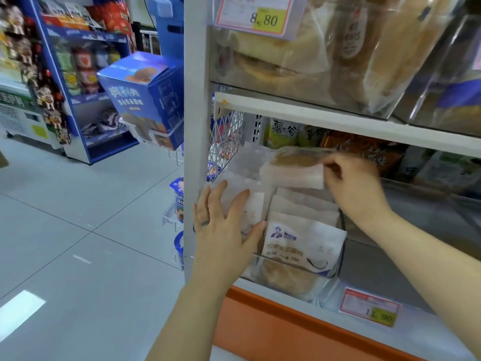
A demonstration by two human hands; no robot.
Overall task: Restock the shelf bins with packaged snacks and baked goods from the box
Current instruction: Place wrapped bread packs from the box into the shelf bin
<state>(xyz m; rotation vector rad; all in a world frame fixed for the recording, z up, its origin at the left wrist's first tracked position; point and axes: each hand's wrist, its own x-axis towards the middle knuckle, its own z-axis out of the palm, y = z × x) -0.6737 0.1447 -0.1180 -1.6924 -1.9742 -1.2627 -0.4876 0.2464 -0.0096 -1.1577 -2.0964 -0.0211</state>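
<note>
A clear plastic shelf bin (335, 267) on the lower shelf holds several white packaged pastries (302, 241) standing in a row. My right hand (356, 186) pinches the edge of another pastry packet (294, 170), holding it flat above the back of the bin. My left hand (223, 227) lies with straight, spread fingers against the packets (253, 209) at the bin's left end. The supply box is out of view.
The white shelf upright (195, 152) stands just left of my left hand. An upper bin (299, 61) holds bagged bread with an 8.80 price tag (263, 16). Snack bags (364, 149) sit behind. A blue Oreo box (145, 97) hangs on a side rack over the aisle floor.
</note>
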